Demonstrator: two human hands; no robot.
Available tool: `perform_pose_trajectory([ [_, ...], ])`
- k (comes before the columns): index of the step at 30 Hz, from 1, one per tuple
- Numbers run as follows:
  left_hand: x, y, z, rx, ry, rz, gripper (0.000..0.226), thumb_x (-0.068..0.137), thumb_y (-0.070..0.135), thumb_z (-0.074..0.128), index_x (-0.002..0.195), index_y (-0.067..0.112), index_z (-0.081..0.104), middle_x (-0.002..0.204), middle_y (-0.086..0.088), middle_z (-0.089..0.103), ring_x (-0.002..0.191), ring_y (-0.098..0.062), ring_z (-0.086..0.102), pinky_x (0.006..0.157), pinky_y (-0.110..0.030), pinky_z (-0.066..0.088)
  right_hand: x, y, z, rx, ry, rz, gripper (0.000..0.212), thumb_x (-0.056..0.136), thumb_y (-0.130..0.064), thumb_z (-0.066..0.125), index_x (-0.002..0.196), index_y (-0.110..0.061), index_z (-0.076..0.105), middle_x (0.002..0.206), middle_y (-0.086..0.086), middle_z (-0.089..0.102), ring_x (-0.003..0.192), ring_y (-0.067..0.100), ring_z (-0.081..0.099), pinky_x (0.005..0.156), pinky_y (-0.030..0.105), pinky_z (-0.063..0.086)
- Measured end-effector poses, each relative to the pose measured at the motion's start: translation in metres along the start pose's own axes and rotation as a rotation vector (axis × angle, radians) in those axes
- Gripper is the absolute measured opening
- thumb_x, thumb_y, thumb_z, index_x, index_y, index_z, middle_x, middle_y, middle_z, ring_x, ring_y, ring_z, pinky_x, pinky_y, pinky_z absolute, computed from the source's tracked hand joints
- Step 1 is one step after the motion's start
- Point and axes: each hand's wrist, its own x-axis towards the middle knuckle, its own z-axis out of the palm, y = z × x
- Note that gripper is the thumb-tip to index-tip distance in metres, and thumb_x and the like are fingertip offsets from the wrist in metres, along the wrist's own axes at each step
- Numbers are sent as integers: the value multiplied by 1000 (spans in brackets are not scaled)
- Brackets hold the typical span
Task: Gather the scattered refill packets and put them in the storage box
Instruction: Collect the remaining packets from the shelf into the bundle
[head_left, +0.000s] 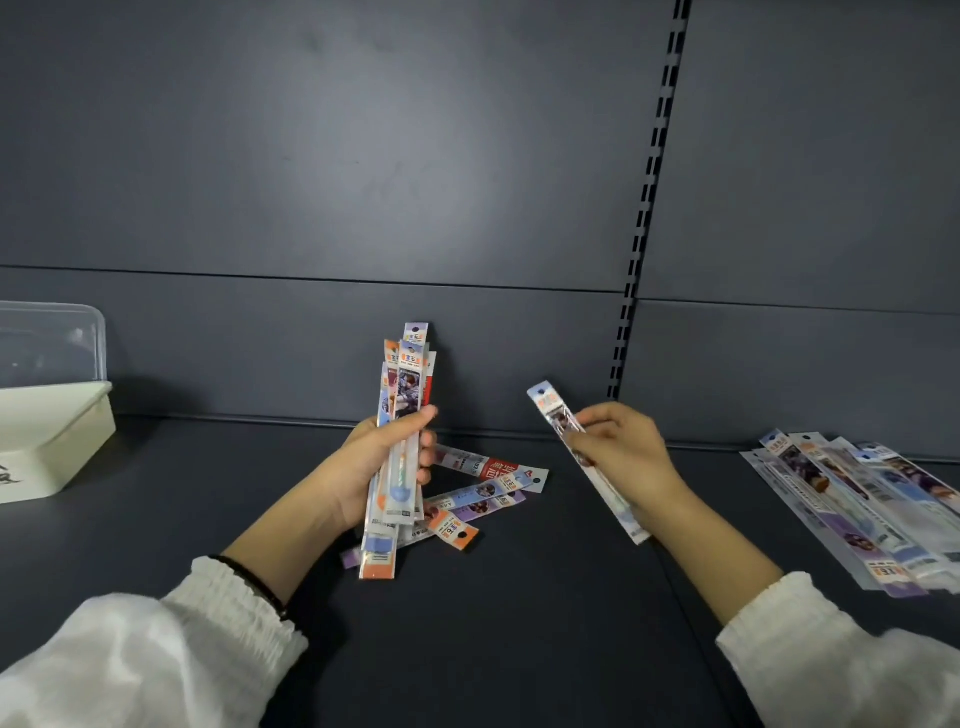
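Though cropped leftward, storage box (67, 447).

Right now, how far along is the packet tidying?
No packets show in the storage box yet. The left hand holds a bundle, the right hand pinches one packet. Left to gather: a few packets beside the left hand and a pile at far right.

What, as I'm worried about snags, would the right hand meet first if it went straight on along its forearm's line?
Likely the shelf's back panel, passing just right of the packet bundle in the left hand; the right hand holds a single packet. Depth is unclear.
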Motion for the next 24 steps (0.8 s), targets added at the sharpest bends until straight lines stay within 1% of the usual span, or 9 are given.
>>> perform_pose_trajectory([
  [4,-4,-1,14,42,-20,-30,24,88,20,61,109,9,62,91,-11,76,81,-22,74,64,-29,60,-5,-14,5,585,-186,288,9,82,-9,70,79,-13,62,72,1,68,60,11,56,51,21,41],
  [7,-8,-3,24,74,-107,-94,31,88,24,61,116,10,60,104,-16,73,92,-28,72,73,-38,60,-9,-15,14,709,-321,315,10,72,-18,74,76,-19,65,71,-5,68,55,6,48,43,17,35],
  [9,-11,-4,27,153,-149,-120,41,83,31,64,120,13,61,107,-14,73,94,-28,72,76,-40,59,-12,-15,21,621,-317,263,9,69,-24,75,74,-22,67,68,-9,66,57,5,45,48,17,35],
  [12,-16,-6,34,120,-281,-121,36,91,28,55,124,14,59,112,-18,70,103,-33,68,88,-43,55,-14,-12,29,488,-313,173,13,69,-30,77,76,-20,72,76,-7,68,68,8,47,63,24,39],
  [14,-19,-7,37,152,-296,-95,35,88,26,57,121,14,60,106,-17,73,98,-32,70,84,-42,57,-17,-13,31,407,-335,100,20,71,-31,77,82,-15,72,84,0,71,73,11,55,65,25,43],
  [17,-18,-5,36,165,-231,-30,31,79,23,65,108,14,61,84,-8,74,76,-24,73,67,-35,58,-21,-16,31,293,-349,-18,22,84,-29,70,90,-8,70,83,-3,69,62,-2,59,51,13,42],
  [18,-16,-3,33,149,-191,-12,27,79,21,66,104,13,60,77,-5,72,70,-21,71,63,-33,57,-20,-15,31,212,-320,-70,21,87,-30,67,91,-10,71,81,-6,67,61,-6,57,52,11,42],
  [21,-8,4,21,47,-38,41,8,87,17,62,93,12,60,66,-1,70,59,-16,69,54,-29,56,-10,1,30,-282,-230,-288,13,89,-33,63,91,-24,73,92,-8,63,85,1,55,78,21,43],
  [24,-4,9,9,-58,69,85,8,87,17,62,93,11,64,68,-2,73,58,-14,70,52,-26,56,-8,16,29,-692,-382,-302,23,89,-39,60,109,-32,69,108,-8,50,109,12,36,95,25,35],
])
